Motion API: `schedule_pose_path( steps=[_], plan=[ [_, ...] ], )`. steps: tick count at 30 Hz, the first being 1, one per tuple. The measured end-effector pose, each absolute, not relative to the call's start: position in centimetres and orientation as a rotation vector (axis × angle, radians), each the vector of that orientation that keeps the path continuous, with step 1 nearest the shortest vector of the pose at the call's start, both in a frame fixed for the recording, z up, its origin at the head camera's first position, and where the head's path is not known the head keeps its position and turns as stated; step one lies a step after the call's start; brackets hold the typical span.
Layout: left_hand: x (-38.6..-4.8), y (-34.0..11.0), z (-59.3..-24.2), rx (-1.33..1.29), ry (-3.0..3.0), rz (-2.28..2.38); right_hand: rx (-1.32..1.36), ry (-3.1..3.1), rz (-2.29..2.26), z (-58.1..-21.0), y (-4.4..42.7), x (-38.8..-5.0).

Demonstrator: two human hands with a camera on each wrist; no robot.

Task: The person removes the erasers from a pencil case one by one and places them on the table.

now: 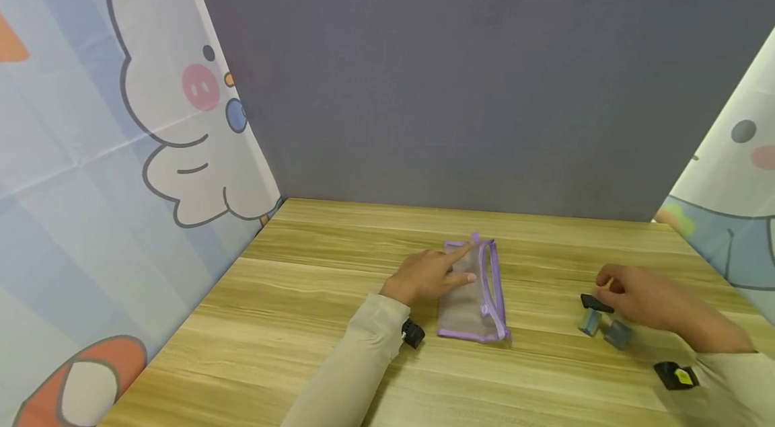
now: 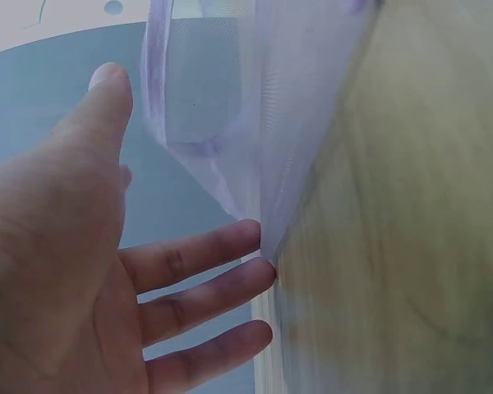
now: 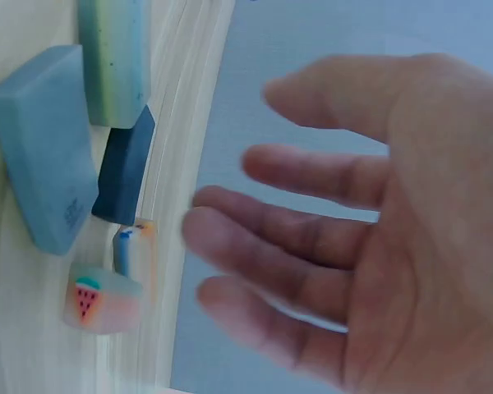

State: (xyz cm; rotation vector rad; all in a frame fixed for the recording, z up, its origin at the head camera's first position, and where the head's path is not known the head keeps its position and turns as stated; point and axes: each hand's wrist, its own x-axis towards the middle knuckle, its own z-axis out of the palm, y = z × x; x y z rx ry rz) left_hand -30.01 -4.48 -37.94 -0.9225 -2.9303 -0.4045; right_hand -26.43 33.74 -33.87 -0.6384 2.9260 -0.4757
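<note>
A see-through mesh zip pouch (image 1: 459, 313) with purple trim lies on the wooden table, its zipped side parted at the right. My left hand (image 1: 425, 276) is at the pouch with fingers stretched out; in the left wrist view its fingertips meet the pouch's lower corner (image 2: 267, 222). To the right, my right hand (image 1: 644, 296) hovers over several small erasers, its fingers loosely bent and holding nothing. The right wrist view shows a blue block (image 3: 45, 152), a striped green-yellow one (image 3: 115, 61), a dark one (image 3: 125, 164) and one with a watermelon print (image 3: 99, 302).
The wooden table (image 1: 290, 319) meets a grey panel (image 1: 454, 91) at the back. Cartoon-printed cloths hang at the left (image 1: 79, 165) and right (image 1: 739, 198). A small black device sits at each wrist.
</note>
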Motion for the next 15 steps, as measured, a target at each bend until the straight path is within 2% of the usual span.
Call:
schedule_pose_path(
  steps=[7, 15],
  plan=[
    [-30.5, -6.2, -37.5, -0.891, -2.916, -0.453, -0.705, 3.061, -0.517, -33.5, 32.2, -27.4],
    [-31.3, -10.3, -37.7, -0.752, -2.95, -0.512, -0.763, 3.145, -0.516, -33.3, 31.5, -29.1]
  ],
)
